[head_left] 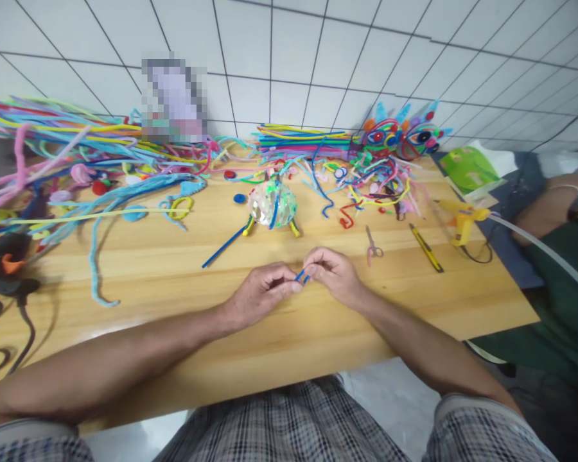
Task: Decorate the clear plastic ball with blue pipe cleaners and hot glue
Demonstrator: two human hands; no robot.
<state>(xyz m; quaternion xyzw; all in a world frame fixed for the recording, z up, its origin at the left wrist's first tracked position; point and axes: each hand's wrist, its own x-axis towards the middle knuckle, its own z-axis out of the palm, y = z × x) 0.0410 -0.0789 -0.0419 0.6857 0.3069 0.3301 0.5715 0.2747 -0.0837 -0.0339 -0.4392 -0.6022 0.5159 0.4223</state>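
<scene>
Between my two hands, over the middle of the table, is a short piece of blue pipe cleaner (300, 275), which looks bent. My left hand (264, 292) pinches one side of it with thumb and fingers. On the other side my right hand (333, 273) grips it too, fingertips nearly touching the left ones. Beyond my hands stands a round, colourful craft figure (272, 204) with yellow feet and a blue strip down its front. A straight blue pipe cleaner (224, 247) lies to its left, one end close to a foot.
Loose pipe cleaners (120, 192) spread over the left side; a bundle (303, 141) lies against the tiled wall. Scissors (373, 247), a yellow utility knife (426, 248) and a yellow glue gun (465, 221) are on the right. Another person (553, 256) sits at the right edge.
</scene>
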